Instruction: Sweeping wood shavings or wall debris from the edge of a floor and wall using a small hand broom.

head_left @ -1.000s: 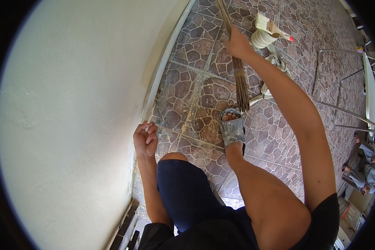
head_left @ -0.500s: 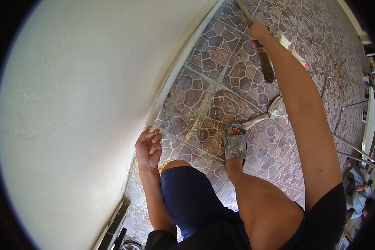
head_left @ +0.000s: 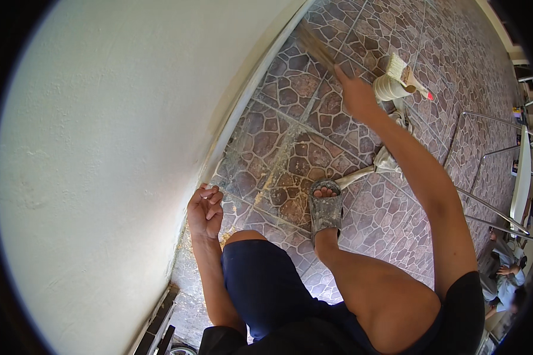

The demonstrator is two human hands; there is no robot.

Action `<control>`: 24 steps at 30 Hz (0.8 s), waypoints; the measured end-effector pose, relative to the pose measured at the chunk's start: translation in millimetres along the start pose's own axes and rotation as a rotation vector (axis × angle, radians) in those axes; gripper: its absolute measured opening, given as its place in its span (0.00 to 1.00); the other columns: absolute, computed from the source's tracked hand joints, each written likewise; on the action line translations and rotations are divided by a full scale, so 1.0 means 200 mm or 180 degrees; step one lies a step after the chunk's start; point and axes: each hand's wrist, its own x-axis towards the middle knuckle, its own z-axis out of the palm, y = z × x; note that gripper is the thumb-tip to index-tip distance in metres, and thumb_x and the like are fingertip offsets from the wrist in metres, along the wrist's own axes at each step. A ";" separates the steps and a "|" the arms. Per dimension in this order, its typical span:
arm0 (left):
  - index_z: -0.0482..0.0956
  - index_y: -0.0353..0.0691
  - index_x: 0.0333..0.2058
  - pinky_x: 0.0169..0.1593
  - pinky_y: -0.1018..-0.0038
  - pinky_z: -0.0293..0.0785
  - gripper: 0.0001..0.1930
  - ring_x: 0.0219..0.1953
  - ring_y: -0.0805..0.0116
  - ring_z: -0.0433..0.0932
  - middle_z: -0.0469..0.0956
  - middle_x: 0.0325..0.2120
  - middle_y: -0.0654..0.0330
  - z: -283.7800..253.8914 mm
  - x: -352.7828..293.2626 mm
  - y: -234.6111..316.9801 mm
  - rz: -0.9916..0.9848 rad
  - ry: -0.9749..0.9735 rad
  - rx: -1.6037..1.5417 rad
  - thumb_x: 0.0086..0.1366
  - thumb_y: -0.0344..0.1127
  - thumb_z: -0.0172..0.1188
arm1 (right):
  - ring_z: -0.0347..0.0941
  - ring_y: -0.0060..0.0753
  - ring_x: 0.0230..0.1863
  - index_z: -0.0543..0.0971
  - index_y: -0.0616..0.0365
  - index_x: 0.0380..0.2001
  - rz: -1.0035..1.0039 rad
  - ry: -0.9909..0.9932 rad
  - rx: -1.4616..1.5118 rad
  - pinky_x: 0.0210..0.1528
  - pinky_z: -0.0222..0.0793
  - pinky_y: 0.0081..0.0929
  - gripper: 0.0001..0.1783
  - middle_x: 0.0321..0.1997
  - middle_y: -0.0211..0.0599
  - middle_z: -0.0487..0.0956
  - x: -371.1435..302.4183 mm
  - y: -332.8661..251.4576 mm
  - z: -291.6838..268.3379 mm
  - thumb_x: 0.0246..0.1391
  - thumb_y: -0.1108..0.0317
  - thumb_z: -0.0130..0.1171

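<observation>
My right hand (head_left: 358,94) is closed around a long, flat, brownish bar-like tool (head_left: 317,47), blurred at its far end. This tool points up and left toward the foot of the wall. Its dark handle, seen half a second ago, is now hidden by my hand and forearm. Low at the wall's base, my left hand (head_left: 205,212) rests palm up with loosely curled fingers and nothing visible in it. Its fingertips are close to the wall edge. To the right of my right hand, a paintbrush (head_left: 410,76) with pale bristles and a red-tipped handle lies across a whitish ribbed container (head_left: 391,87).
The pale wall (head_left: 112,154) runs along my left. Yellowish crumbs (head_left: 266,186) and dust dot the stone-patterned tile floor (head_left: 361,222). A whitish crumpled cloth (head_left: 386,160) lies beyond my sandalled foot (head_left: 326,204). Metal-legged furniture (head_left: 497,207) and another person (head_left: 506,272) are at right.
My right hand has moved left and slightly down with the tool, which has swung toward the wall. The ribbed container beneath the paintbrush has come into view. My left hand keeps its pose.
</observation>
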 end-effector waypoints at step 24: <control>0.69 0.41 0.35 0.11 0.88 0.54 0.08 0.25 0.74 0.66 0.71 0.30 0.55 -0.06 0.07 -0.01 0.0062 0.0136 0.0052 0.62 0.19 0.52 | 0.80 0.62 0.37 0.56 0.40 0.73 -0.0214 -0.0562 0.0262 0.39 0.77 0.50 0.43 0.46 0.58 0.75 -0.35 -0.14 -0.02 0.54 0.79 0.51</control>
